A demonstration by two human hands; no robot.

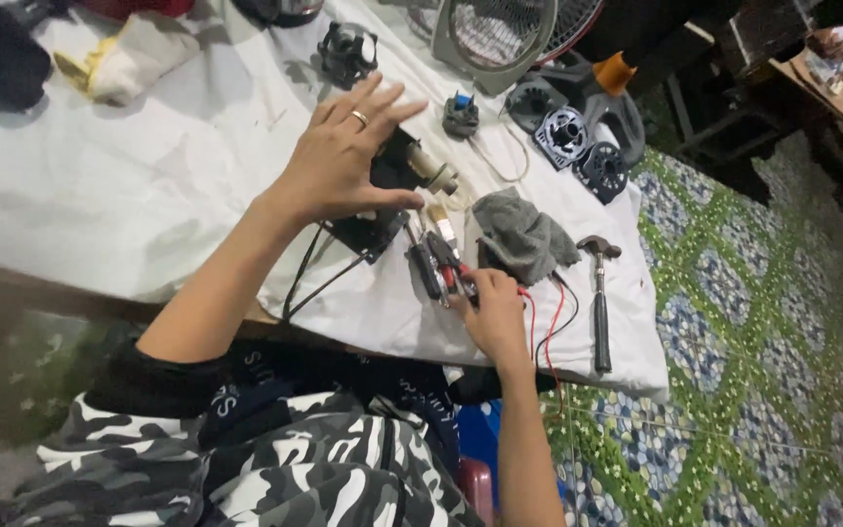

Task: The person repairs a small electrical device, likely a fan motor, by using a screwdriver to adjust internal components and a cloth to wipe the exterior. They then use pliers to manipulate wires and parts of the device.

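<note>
I see my left hand point(343, 156) lying flat, fingers spread and released, palm down on a black motor assembly point(382, 200) that sits on the white cloth point(148, 185) covering the table; it grips nothing, only presses on the top of the part, whose pale cylindrical end point(433, 168) sticks out just beyond my fingertips to the right. Two black cables point(309, 278) run from under that assembly toward the near table edge. My right hand point(493, 314) is lower and to the right, near the table's front edge, closed around the red-tipped probes point(456, 278) of a tester, with red and black leads point(543, 327) trailing from it over the edge. The probe tips point up toward the assembly and sit just beside its lower right corner, next to a few small hand tools point(428, 256) laid side by side; I cannot tell whether the tips touch it. A crumpled grey rag point(524, 234) lies just right of the tools, and a hammer point(599, 293) lies beyond it, handle toward me. Farther back rest round black fan parts point(578, 146) and a grey fan grille point(495, 34).
</note>
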